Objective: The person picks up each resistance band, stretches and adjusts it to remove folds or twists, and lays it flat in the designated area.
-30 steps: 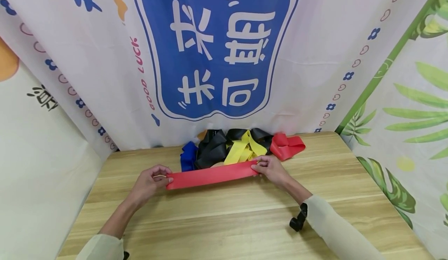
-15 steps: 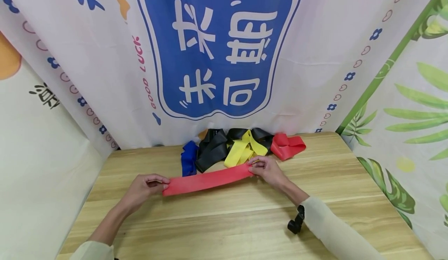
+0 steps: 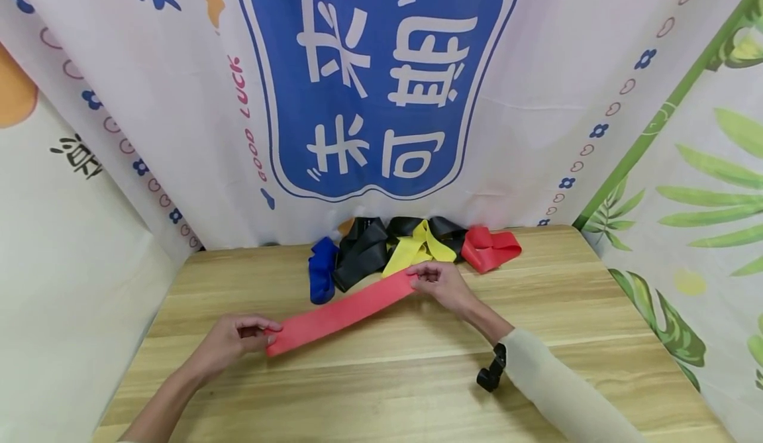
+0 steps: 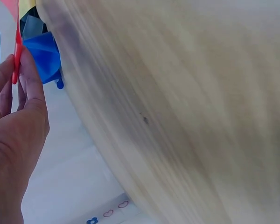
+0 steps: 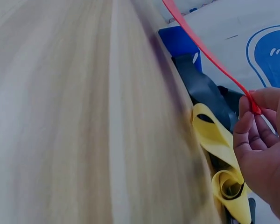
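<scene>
A flat red elastic band (image 3: 342, 314) stretches between both hands above the wooden table, its left end lower and nearer in the head view. My left hand (image 3: 229, 344) pinches that left end between thumb and fingers. At the other end, my right hand (image 3: 444, 287) pinches the band the same way. Seen edge-on in the right wrist view, the red band (image 5: 210, 56) runs thin and slightly bowed into the right fingers. The left wrist view has the red band (image 4: 17, 56) held between thumb and fingertips.
Behind the hands, along the table's (image 3: 393, 377) back edge, lie a blue band (image 3: 322, 271), black bands (image 3: 362, 254), a yellow band (image 3: 411, 251) and another red band (image 3: 491, 247). A printed curtain (image 3: 536, 98) hangs right behind them.
The left hand has come down and left toward the near side with its end of the red band. The right hand has shifted slightly left, so the band now slants more steeply.
</scene>
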{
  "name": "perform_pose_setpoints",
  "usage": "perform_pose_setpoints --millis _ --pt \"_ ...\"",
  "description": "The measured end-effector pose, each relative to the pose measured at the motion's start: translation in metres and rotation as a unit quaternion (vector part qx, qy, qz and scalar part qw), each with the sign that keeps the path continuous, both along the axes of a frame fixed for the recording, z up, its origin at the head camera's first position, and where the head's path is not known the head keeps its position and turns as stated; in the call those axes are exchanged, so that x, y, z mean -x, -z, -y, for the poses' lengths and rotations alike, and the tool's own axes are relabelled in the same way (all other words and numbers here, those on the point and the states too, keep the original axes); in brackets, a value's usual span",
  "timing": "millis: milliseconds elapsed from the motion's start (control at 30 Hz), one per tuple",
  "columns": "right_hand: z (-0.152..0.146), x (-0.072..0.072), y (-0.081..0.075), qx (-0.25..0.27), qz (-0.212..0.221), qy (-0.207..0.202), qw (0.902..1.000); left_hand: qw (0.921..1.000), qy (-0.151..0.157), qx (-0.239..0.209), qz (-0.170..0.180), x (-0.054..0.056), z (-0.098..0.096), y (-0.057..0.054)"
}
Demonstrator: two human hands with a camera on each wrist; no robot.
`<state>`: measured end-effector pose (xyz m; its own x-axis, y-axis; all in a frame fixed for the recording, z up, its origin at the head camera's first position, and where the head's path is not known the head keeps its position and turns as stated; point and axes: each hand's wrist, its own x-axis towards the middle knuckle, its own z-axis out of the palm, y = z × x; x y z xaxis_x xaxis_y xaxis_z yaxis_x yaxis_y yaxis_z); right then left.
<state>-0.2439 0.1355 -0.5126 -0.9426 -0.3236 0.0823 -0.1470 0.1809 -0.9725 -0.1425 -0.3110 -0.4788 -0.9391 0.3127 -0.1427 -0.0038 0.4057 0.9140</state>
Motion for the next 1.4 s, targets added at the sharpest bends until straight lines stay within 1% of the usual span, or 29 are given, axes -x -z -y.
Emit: perform_pose_setpoints --millis 67,233,333,400,500,567,667,733,867,1000,1033,1067,1167,1267,1333,1400 --pt "0.004 0.001 -0.003 -0.001 -0.002 0.001 1.0 0.9999 0.01 -0.002 0.0 -0.005 0.001 -0.001" --pt "0.016 0.004 -0.008 -0.002 -0.016 0.003 0.9999 0.9994 0.032 0.012 0.0 -0.018 0.005 -0.002" --pt "0.025 0.006 -0.01 0.006 -0.028 0.001 0.9996 0.9991 0.037 0.022 0.001 -0.028 0.007 -0.001" --pt "0.03 0.007 -0.011 0.013 -0.035 0.001 0.9993 0.9989 0.041 0.02 0.003 -0.034 0.008 0.001" --pt "0.038 0.007 -0.013 0.023 -0.042 0.001 0.9989 0.9988 0.045 0.005 0.019 -0.043 0.011 0.004" --pt "0.043 0.007 -0.014 0.028 -0.045 0.002 0.9986 0.9985 0.042 0.0 0.035 -0.049 0.012 0.007" --pt "0.051 0.008 -0.016 0.031 -0.048 -0.001 0.9984 0.9983 0.036 0.0 0.045 -0.056 0.015 0.01" --pt "0.058 0.009 -0.017 0.03 -0.051 -0.006 0.9982 0.9987 0.035 0.003 0.038 -0.06 0.016 0.011" --pt "0.072 0.012 -0.022 0.035 -0.053 -0.017 0.9978 0.9989 0.044 -0.01 0.016 -0.067 0.018 0.014" --pt "0.088 0.013 -0.03 0.046 -0.042 -0.026 0.9977 0.9976 0.06 -0.035 -0.006 -0.072 0.022 0.02" --pt "0.092 0.014 -0.031 0.053 -0.037 -0.03 0.9975 0.997 0.065 -0.043 -0.004 -0.074 0.023 0.021" --pt "0.096 0.013 -0.032 0.057 -0.033 -0.035 0.9972 0.9959 0.073 -0.054 0.001 -0.075 0.025 0.023" --pt "0.106 0.013 -0.033 0.074 -0.025 -0.05 0.9957 0.9915 0.097 -0.077 0.039 -0.076 0.03 0.026" --pt "0.115 0.013 -0.031 0.079 -0.027 -0.058 0.9948 0.983 0.131 -0.102 0.078 -0.076 0.032 0.026" --pt "0.12 0.012 -0.029 0.079 -0.028 -0.061 0.9946 0.9781 0.149 -0.112 0.093 -0.076 0.033 0.026" --pt "0.125 0.011 -0.028 0.079 -0.031 -0.062 0.9945 0.974 0.164 -0.119 0.101 -0.077 0.034 0.027"
